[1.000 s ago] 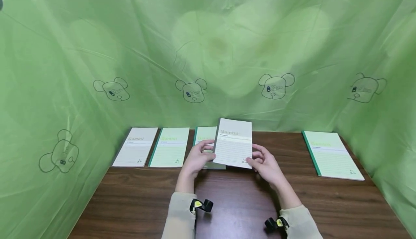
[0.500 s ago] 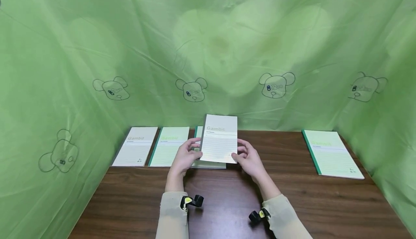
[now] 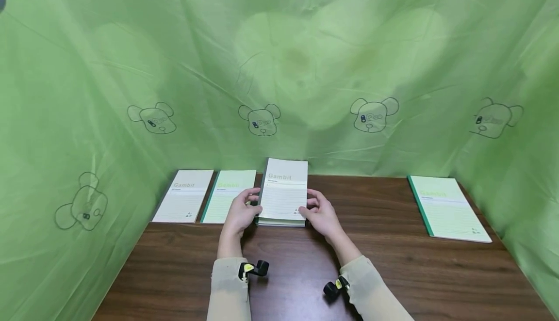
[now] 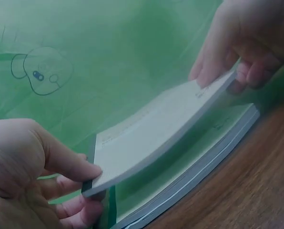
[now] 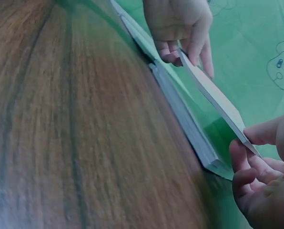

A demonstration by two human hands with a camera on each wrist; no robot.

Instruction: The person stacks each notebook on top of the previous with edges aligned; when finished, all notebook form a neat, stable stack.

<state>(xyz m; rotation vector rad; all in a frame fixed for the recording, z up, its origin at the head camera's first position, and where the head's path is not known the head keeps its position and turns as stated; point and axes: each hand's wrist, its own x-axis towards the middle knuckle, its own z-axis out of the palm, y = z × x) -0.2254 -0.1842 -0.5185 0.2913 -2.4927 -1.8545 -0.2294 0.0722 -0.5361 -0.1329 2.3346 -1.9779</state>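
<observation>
White notebook hung just above the green notebook, pinched at its sides by left hand and right hand
Lowering it level, edges matched, seemed wisest; since the earlier frame it had shifted left and down, hiding nearly all the green notebook from the head view

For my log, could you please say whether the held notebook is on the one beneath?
Off: wrist views show a gap between the held notebook and the lower notebook.
</observation>
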